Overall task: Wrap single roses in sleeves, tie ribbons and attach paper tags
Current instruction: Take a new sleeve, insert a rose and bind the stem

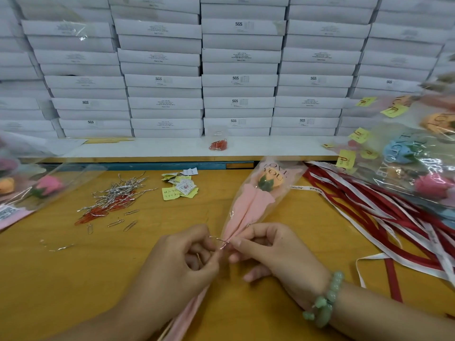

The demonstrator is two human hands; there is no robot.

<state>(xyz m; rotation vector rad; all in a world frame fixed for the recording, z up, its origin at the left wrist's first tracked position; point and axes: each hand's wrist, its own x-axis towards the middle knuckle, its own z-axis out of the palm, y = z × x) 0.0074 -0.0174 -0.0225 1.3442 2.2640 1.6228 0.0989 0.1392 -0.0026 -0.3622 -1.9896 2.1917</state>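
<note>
- White boxes (pixel 238 80) are standing stacked in a wall behind the bench. Many are showing "SGS" in black, and the smaller print on the others is too fine to read.
- The yellow table (pixel 73 279) is carrying all the work.
- Wrapped roses (pixel 406 153) are lying heaped at the right with yellow notes on them. That batch looks finished, though the handwriting on the notes is unreadable.
- Red and white ribbons (pixel 369 207) are lying loose beside that heap. The white ones carry script too small to make out.
- One orange rose (pixel 265 181) is lying mid-table in its clear sleeve (pixel 256 205), which is printed "LOVE YOU". The wrapping looks done, while the ribbon and tag seem to be left.
- The left hand (pixel 177 264) is curling its fingers and pinching a wire tie (pixel 221 241) at the sleeve's neck.
- The right hand (pixel 275 254) is pinching the gathered sleeve just beside that tie.
- Loose ties and paper clips (pixel 115 195) are lying left of centre.
- Paper tags (pixel 179 187) are waiting near them, with print too small to read.
</note>
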